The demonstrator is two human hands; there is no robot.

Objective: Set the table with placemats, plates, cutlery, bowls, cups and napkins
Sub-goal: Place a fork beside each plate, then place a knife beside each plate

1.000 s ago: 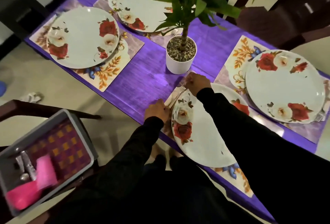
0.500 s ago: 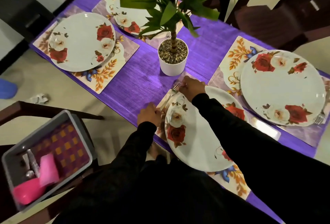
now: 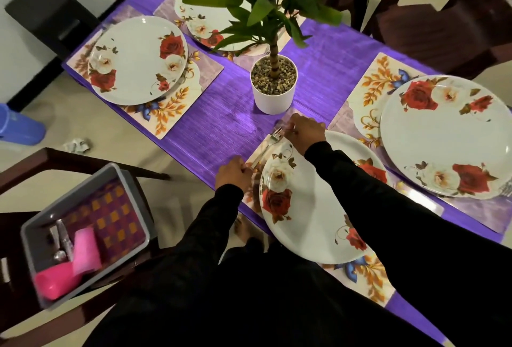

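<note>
A silver fork (image 3: 266,147) lies on the floral placemat (image 3: 368,283) just left of the near white rose plate (image 3: 310,224). My left hand (image 3: 233,174) pinches the fork's handle end. My right hand (image 3: 304,133) holds its tines end. Three more rose plates sit on placemats: far left (image 3: 137,60), behind the plant (image 3: 205,25), and right (image 3: 446,136). Another fork's tines (image 3: 505,188) show at the right plate's edge.
A white pot with a green plant (image 3: 273,85) stands mid-table on the purple cloth (image 3: 221,125). A grey bin (image 3: 83,233) on a chair at the left holds cutlery and pink cups. Dark chairs stand beyond the table. A blue object (image 3: 16,125) is on the floor.
Both hands stay on the fork beside the near plate, shifting it slightly. The view has swung a little, so the table sits lower and further right in the frame.
</note>
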